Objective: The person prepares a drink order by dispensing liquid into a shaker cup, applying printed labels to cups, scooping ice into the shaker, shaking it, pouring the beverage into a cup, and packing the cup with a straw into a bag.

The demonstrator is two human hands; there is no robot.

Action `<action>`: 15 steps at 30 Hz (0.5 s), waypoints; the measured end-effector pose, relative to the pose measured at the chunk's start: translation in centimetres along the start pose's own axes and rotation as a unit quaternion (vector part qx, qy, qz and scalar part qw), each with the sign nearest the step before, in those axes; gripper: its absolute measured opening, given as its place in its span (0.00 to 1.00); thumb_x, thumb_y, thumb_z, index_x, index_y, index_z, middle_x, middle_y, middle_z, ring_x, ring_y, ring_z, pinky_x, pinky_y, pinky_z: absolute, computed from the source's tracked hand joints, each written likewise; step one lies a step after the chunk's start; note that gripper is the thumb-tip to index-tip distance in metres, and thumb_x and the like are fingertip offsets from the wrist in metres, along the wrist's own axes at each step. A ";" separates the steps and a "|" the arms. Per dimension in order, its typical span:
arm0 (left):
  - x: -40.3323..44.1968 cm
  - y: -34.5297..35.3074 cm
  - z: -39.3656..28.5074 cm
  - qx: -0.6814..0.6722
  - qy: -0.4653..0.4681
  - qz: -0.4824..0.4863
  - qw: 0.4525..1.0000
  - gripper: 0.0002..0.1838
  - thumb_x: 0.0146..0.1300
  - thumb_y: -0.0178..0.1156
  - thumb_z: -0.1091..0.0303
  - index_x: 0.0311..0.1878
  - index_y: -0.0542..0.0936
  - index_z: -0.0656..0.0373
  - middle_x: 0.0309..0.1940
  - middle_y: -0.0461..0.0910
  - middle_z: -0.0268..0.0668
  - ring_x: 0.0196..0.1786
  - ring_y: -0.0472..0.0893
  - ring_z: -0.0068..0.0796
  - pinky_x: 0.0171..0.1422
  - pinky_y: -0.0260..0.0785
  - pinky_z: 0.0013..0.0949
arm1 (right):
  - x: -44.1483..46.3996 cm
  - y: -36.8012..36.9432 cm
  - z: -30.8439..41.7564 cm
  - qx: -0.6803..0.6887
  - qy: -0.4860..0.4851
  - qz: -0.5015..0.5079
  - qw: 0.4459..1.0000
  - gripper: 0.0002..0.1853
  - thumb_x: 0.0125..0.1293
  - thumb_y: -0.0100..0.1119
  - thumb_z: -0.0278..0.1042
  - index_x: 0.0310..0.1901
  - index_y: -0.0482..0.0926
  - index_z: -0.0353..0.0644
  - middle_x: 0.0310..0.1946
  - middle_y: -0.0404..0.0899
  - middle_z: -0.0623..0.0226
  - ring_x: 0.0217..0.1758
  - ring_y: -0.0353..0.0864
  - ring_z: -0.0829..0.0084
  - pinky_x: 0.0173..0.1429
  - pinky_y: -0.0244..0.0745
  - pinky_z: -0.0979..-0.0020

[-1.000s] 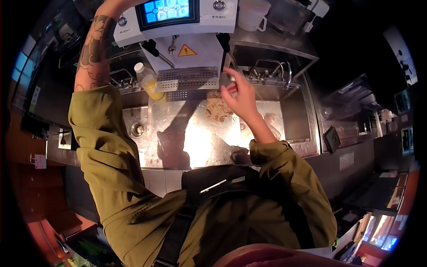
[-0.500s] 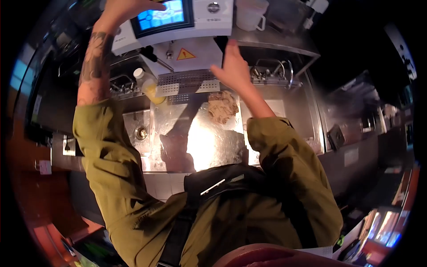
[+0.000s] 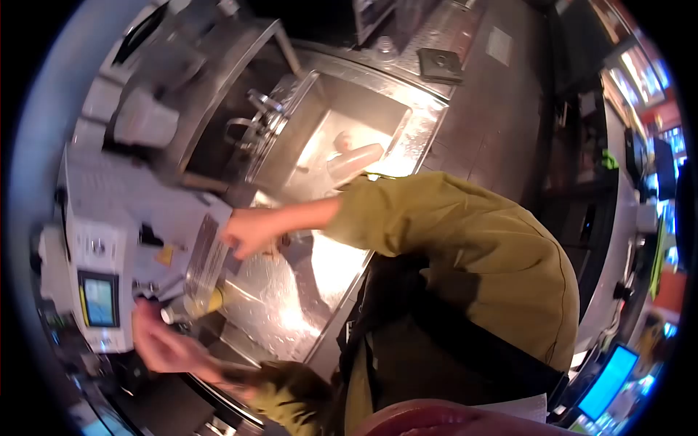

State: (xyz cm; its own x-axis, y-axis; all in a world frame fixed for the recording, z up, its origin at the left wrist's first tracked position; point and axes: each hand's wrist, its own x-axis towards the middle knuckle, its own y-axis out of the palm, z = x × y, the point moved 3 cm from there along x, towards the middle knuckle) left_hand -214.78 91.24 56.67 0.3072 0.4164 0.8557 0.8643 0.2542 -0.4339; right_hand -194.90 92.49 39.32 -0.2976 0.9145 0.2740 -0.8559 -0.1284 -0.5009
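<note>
My right hand (image 3: 251, 231) is over the steel counter (image 3: 258, 287), beside the perforated metal tray (image 3: 206, 254). Its fingers are curled in, and what they hold, if anything, is hidden. A bit of crumpled brown cloth (image 3: 273, 247) shows at the hand's lower edge. At lower left, my left hand (image 3: 166, 340) is smeared by motion close to the white machine (image 3: 102, 243) with a lit screen (image 3: 98, 300). Next to that hand, a bottle with a white cap and yellow contents (image 3: 216, 299) leans over the tray's end.
A steel sink (image 3: 407, 109) holds a clear plastic container (image 3: 355, 160). Metal taps (image 3: 254, 131) stand along its back edge. A whitish jug (image 3: 145, 120) is on the raised shelf at upper left. Beyond the sink lies a dark square object (image 3: 440, 65).
The view has swung right, bringing the sink into sight. My left hand has come down from the screen. My right hand has gone from spread fingers to a curled grip near the cloth.
</note>
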 end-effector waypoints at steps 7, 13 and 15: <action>-14.6 24.0 -10.4 -0.157 -0.374 0.322 0.856 0.03 0.58 0.63 0.75 0.34 0.82 0.65 0.17 0.68 0.23 0.20 0.60 0.10 0.23 0.54 0.19 | -36.7 -6.6 -15.9 0.143 0.372 -0.151 0.905 0.12 0.62 0.57 0.40 0.29 0.83 0.41 0.24 0.83 0.71 0.24 0.78 0.79 0.30 0.73 0.75; -5.2 52.3 -24.0 -0.374 -0.211 0.346 0.834 0.18 0.53 0.67 0.77 0.48 0.76 0.61 0.32 0.72 0.26 0.31 0.68 0.14 0.37 0.65 0.20 | -58.6 -18.4 -24.1 0.197 0.541 -0.245 0.781 0.09 0.57 0.62 0.39 0.34 0.84 0.44 0.28 0.84 0.67 0.25 0.79 0.78 0.31 0.75 0.75; -0.5 61.8 -27.8 -0.448 -0.243 0.311 0.802 0.28 0.48 0.72 0.77 0.54 0.72 0.64 0.44 0.76 0.34 0.46 0.73 0.23 0.50 0.67 0.25 | -62.7 -23.6 -23.7 -0.022 0.571 -0.282 0.771 0.10 0.53 0.62 0.38 0.36 0.84 0.46 0.30 0.84 0.65 0.30 0.82 0.73 0.39 0.77 0.73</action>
State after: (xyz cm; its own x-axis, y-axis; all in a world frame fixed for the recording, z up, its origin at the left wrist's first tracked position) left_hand -150.42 82.45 37.25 0.7866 0.5657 0.2475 0.6102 -0.7733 -0.1720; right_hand -146.04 47.31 14.47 0.7034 0.5652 -0.4309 -0.6912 0.4026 -0.6002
